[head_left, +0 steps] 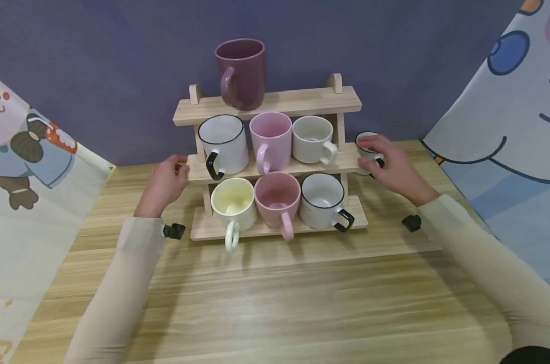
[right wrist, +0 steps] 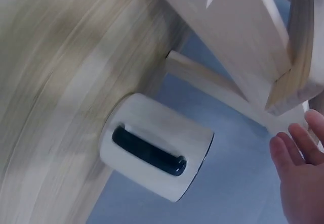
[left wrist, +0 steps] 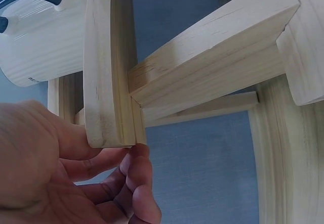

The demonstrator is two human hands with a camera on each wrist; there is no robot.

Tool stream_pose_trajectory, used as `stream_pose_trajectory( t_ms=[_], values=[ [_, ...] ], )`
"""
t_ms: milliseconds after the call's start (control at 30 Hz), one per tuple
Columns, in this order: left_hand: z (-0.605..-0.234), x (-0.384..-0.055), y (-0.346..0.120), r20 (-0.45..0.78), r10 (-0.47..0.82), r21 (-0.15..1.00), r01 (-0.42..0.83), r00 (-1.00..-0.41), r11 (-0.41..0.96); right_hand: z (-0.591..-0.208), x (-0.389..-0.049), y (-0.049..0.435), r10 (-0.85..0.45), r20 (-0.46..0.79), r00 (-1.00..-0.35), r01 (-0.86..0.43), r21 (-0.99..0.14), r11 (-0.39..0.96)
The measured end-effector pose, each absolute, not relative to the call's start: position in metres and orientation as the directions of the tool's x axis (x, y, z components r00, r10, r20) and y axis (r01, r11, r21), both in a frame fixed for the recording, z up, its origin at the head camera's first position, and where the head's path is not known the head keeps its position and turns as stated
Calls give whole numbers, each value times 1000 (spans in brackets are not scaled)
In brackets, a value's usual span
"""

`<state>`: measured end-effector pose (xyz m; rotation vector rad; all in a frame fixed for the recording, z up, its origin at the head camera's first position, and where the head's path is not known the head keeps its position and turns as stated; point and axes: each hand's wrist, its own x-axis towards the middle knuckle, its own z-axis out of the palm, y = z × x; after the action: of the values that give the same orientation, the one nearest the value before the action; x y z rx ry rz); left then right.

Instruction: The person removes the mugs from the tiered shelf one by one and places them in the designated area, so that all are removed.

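Note:
A three-tier wooden mug rack (head_left: 272,105) stands on the table against the dark wall. At the left end of its middle board (left wrist: 104,97), my left hand (head_left: 163,184) pinches the corner, thumb in front and fingers behind. Across from it, my right hand (head_left: 393,169) hovers by the board's right end with fingers spread apart and nothing between them. Below that hand, a white enamel mug (right wrist: 157,145) with a black handle stands upright on the table beside the rack; the hand partly covers it in the head view.
A purple mug (head_left: 241,76) stands on the top tier. The middle tier carries a black-rimmed white mug (head_left: 225,146), a pink mug (head_left: 275,139) and a cream mug (head_left: 311,139). Below them sit a yellow mug (head_left: 234,202), a dark pink mug (head_left: 277,197) and another black-rimmed mug (head_left: 320,202).

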<state>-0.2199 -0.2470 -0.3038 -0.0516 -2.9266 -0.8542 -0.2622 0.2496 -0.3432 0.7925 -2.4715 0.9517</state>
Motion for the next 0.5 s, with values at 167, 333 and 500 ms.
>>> stream_pose_trajectory(
  t_ms=[167, 333, 500],
  values=[
    [-303, -220, -248, 100, 26, 513, 74, -995, 855, -344, -262, 243, -413, 511, -754, -649, -478, 592],
    [-270, -223, -237, 227, 61, 452, 161, -972, 877, -347, -262, 241, -402, 506, -763, -639, -497, 587],
    [-205, -231, -211, 290, 57, 485, 198, -955, 852, -348, -262, 240, -383, 514, -768, -632, -507, 586]
  ],
)
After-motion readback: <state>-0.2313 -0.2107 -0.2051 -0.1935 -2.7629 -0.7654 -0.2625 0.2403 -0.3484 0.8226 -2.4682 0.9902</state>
